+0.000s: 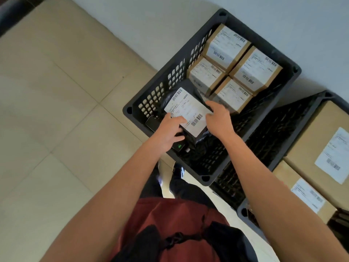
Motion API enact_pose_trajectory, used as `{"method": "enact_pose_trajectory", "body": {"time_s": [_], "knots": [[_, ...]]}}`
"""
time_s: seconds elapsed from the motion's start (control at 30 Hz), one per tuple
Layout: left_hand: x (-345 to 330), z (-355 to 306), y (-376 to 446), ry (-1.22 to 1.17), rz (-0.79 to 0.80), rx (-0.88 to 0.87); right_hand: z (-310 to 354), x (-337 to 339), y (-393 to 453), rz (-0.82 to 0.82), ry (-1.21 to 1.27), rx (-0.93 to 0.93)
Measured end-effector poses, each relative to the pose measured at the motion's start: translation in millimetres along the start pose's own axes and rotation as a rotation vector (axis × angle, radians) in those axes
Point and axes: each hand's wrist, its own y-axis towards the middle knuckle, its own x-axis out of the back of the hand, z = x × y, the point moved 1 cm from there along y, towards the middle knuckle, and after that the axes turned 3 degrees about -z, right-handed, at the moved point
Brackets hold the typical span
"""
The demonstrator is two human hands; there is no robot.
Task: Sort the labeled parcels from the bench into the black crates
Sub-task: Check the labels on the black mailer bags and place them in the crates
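A black plastic-wrapped parcel with a white barcode label lies tilted over the near left part of the black crate. My left hand grips its near left end, thumb on the label, with a black device showing a green light under the fingers. My right hand holds the parcel's right edge, thumb on the label. Several small labeled cardboard boxes stand packed in the crate's far half.
A second black crate stands to the right, touching the first, and holds two larger labeled cardboard boxes. Both crates sit on a beige tiled floor against a white wall. My legs and feet are just below the first crate.
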Motion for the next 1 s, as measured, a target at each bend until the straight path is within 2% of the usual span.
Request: {"method": "enact_pose_trajectory", "body": {"time_s": [0.2,0.33,0.53,0.7,0.77,0.83,0.87,0.93,1.0], "knots": [[0,-5,41,-0.042,-0.029,0.144,-6,-31,35,0.027,-0.209,-0.113],[4,-8,64,-0.03,-0.046,0.186,-15,-49,48,-0.006,-0.107,-0.159],[9,-16,87,0.058,-0.058,0.285,-25,-75,68,-0.05,-0.089,-0.176],[14,-28,96,0.132,-0.041,0.274,-18,-76,64,-0.089,-0.009,-0.149],[24,-34,98,0.226,-0.065,0.162,-18,-76,56,-0.136,-0.017,-0.12],[38,-40,103,0.426,-0.076,-0.083,-16,-73,39,-0.144,-0.097,-0.104],[44,-43,106,0.587,-0.055,-0.253,-17,-73,30,-0.116,-0.154,-0.1],[50,-47,116,1.077,0.035,-0.539,-14,-75,10,-0.012,-0.258,-0.091],[45,-45,123,1.567,0.104,-0.64,-8,-84,-7,0.113,-0.35,-0.065]]}}
